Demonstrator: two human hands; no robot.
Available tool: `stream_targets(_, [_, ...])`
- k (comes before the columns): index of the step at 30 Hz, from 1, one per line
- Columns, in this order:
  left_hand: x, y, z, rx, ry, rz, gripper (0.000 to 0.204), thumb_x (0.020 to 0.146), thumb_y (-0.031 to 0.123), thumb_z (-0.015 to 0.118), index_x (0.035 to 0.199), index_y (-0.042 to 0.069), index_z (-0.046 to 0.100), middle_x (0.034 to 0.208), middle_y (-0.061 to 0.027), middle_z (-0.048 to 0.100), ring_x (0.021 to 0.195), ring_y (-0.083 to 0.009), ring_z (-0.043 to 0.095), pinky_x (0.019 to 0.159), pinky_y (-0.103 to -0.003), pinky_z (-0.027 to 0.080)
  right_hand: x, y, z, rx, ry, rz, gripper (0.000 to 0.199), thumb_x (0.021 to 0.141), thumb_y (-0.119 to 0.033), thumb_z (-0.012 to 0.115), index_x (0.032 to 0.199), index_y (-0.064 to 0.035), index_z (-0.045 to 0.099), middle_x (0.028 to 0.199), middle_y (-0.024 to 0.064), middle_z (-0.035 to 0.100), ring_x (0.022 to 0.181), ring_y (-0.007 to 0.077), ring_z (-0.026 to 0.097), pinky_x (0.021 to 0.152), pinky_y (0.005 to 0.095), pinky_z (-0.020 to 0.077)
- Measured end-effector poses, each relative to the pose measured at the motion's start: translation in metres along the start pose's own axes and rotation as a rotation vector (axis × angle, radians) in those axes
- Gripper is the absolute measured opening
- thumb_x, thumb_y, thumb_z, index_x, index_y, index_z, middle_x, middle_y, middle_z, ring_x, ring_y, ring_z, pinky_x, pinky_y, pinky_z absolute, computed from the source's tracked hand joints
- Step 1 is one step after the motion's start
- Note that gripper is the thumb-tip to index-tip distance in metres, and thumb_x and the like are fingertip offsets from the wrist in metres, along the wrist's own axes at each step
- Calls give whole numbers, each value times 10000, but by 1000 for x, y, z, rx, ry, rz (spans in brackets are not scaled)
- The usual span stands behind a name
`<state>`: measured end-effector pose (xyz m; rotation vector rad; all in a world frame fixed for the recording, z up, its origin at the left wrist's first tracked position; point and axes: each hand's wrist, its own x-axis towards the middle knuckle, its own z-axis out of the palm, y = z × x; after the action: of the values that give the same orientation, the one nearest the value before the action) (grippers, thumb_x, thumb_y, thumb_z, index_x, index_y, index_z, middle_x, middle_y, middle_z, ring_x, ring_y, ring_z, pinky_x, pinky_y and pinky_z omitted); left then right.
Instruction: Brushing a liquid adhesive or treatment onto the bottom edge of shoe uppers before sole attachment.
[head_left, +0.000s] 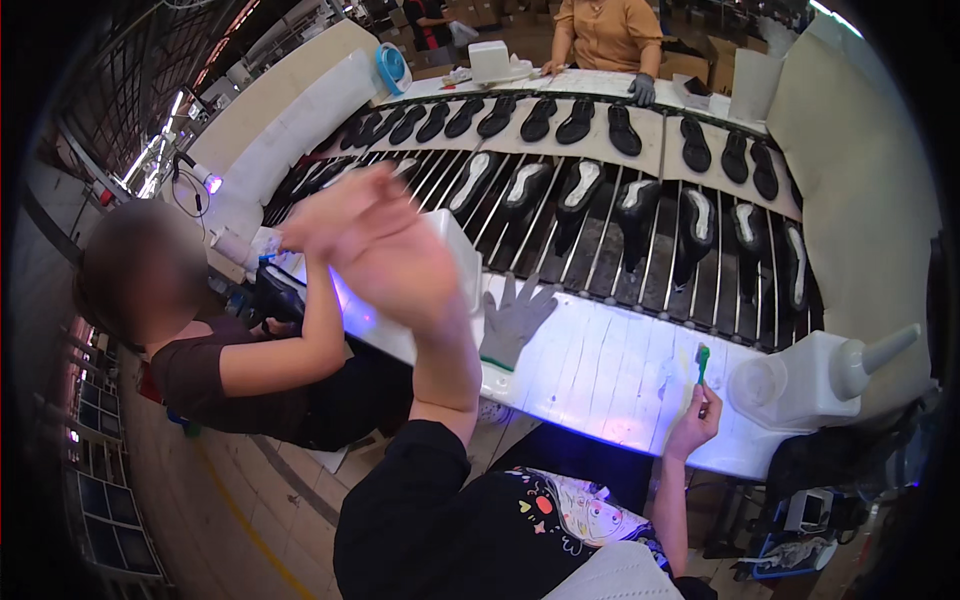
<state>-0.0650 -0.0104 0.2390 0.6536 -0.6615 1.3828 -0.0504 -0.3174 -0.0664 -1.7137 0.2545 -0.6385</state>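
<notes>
My left hand (405, 275) is raised over the table's left part, smeared by motion, so its fingers do not read clearly. A co-worker's forearm (322, 310) reaches up just beside it, and part of that person's hand blends with mine in the picture. Low at the right, my right hand (693, 425) is closed on the handle of a small green brush (704, 358), bristle end up, above the white tabletop (600, 375). Between my hands lies a grey glove (517, 318) with a green cuff. A white container (455, 240) is partly hidden behind my left hand.
A white squeeze bottle (830, 375) with a spout stands at the right. Beyond the table, black shoe uppers (578, 205) with pale bottoms rest on a roller conveyor (660, 265). Black soles (573, 122) lie on a beige belt behind. Another person (605, 35) works across.
</notes>
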Motion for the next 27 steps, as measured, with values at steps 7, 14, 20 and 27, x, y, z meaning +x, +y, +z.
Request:
stream_targets(7, [11, 93, 64, -64, -331, 455, 126, 888, 165, 580, 824, 84, 651, 791, -32, 607, 741, -119, 545, 869, -319, 438, -3, 15, -12, 21, 2, -5, 117, 861, -44, 632, 952, 21, 664, 837, 55, 622, 738, 124, 529, 664, 255, 422])
stream_targets(14, [-49, 104, 11, 94, -103, 186, 127, 888, 163, 578, 827, 79, 650, 794, -36, 608, 739, -120, 546, 862, -318, 440, 0, 9, 10, -54, 35, -146, 142, 858, -94, 664, 974, -14, 686, 795, -17, 624, 648, 49, 451, 564, 205, 369])
stream_targets(20, [-61, 126, -18, 275, 8, 171, 128, 889, 161, 576, 829, 75, 649, 798, -40, 609, 738, -121, 547, 855, -317, 442, -1, 5, 12, -15, 28, -75, 151, 862, -133, 685, 964, -22, 687, 670, -28, 572, 568, 19, 426, 507, 178, 334])
stream_targets(27, [-57, 157, -32, 422, 61, 272, 129, 889, 159, 574, 832, 70, 649, 801, -44, 610, 737, -121, 548, 847, -316, 444, -4, 9, 5, -21, 22, -114, 160, 864, -145, 687, 961, -18, 684, 636, -35, 550, 542, 8, 407, 493, 164, 315])
